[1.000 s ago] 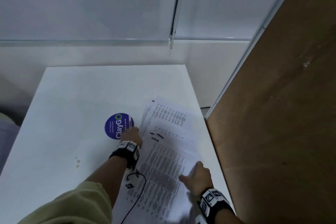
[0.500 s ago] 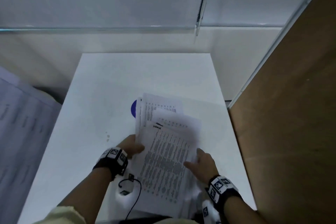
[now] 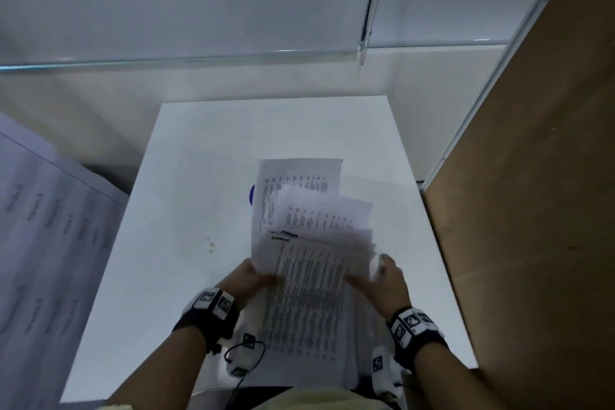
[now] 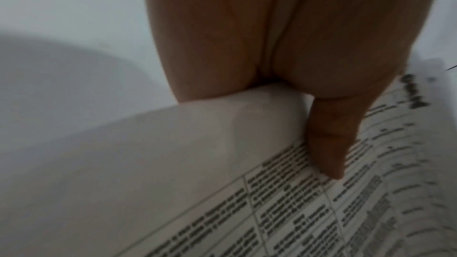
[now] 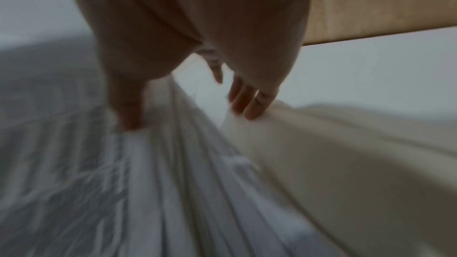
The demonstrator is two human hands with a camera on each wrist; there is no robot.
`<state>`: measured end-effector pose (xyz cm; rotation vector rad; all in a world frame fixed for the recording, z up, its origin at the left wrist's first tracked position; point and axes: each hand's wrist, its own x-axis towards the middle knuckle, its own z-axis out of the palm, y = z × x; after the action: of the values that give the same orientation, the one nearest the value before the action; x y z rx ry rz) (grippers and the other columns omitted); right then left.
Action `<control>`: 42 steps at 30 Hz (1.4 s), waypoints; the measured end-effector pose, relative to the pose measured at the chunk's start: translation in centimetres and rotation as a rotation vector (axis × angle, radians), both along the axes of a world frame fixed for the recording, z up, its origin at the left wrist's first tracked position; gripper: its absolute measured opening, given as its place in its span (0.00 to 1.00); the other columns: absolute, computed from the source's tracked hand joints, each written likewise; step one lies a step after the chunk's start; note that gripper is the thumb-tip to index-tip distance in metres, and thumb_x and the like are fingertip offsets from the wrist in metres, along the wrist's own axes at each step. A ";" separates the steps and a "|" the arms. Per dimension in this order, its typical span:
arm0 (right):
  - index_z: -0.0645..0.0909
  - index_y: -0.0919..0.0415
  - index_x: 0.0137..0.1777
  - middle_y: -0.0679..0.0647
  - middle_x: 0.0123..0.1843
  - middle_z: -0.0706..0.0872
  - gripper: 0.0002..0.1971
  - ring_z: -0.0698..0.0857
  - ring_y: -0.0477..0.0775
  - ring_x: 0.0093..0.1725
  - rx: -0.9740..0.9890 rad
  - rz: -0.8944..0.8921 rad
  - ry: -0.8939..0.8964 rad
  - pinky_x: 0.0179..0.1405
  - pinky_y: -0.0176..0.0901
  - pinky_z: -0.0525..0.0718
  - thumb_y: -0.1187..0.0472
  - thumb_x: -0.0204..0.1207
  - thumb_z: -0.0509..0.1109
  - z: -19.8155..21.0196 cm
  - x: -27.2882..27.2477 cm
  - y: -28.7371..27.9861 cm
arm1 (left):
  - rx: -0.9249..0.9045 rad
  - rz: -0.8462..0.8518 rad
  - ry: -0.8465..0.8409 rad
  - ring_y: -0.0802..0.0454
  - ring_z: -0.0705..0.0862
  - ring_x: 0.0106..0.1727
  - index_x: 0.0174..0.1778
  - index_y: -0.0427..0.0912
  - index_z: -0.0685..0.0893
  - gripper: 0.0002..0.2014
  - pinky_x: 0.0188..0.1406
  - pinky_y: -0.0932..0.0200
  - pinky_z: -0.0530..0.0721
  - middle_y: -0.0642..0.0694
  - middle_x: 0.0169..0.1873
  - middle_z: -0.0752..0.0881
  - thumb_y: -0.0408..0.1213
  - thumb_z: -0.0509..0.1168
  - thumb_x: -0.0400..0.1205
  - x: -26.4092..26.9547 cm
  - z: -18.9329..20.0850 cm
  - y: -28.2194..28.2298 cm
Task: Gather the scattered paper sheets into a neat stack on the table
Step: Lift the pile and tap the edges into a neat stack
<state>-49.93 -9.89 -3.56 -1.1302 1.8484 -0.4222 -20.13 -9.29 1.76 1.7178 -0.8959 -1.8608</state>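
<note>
White table [image 3: 199, 176] underneath, the left hand [image 3: 248, 280] and right hand [image 3: 382, 283] pinch the fanned paper sheets [image 3: 309, 243] at both sides, so loosen slightly and tap the edges level

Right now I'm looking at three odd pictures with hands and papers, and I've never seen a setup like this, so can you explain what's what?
No machine here: a person wears three cameras. The big picture comes from one on the head, looking down at a white table. The other two come from black bands on each wrist, looking along the fingers.

Both hands hold a fanned bundle of printed paper sheets. The left hand pinches the bundle's left edge, thumb on the print. The right hand grips the right edge, thumb on top and fingers beneath; that view is blurred.

A blue round sticker peeks out from under the sheets. More printed paper lies left of the table.
</note>
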 end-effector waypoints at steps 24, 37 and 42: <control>0.85 0.54 0.57 0.56 0.55 0.90 0.19 0.89 0.51 0.57 -0.574 -0.037 -0.507 0.55 0.37 0.86 0.68 0.66 0.74 9.8 9.3 1.4 | -0.810 0.430 -0.223 0.67 0.84 0.38 0.61 0.50 0.73 0.25 0.38 0.72 0.82 0.54 0.40 0.84 0.20 0.69 0.75 2.5 6.9 3.0; 0.88 0.50 0.51 0.42 0.44 0.94 0.13 0.90 0.37 0.45 -0.748 -0.073 -0.615 0.46 0.28 0.85 0.71 0.83 0.70 13.9 11.7 0.9 | -0.964 0.524 -0.152 0.63 0.88 0.55 0.58 0.40 0.82 0.08 0.49 0.74 0.83 0.52 0.52 0.89 0.29 0.66 0.84 1.8 10.5 1.3; 0.84 0.61 0.60 0.53 0.52 0.90 0.14 0.89 0.40 0.51 -0.735 -0.091 -0.553 0.53 0.33 0.86 0.73 0.76 0.76 11.9 11.1 1.4 | -0.888 0.465 -0.118 0.51 0.87 0.57 0.63 0.48 0.77 0.19 0.52 0.60 0.87 0.51 0.54 0.87 0.29 0.72 0.79 2.7 7.9 1.5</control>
<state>-38.85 -8.47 8.35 -1.2225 1.2678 -1.3948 -17.38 -7.83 9.67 1.3011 -1.0353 -0.8532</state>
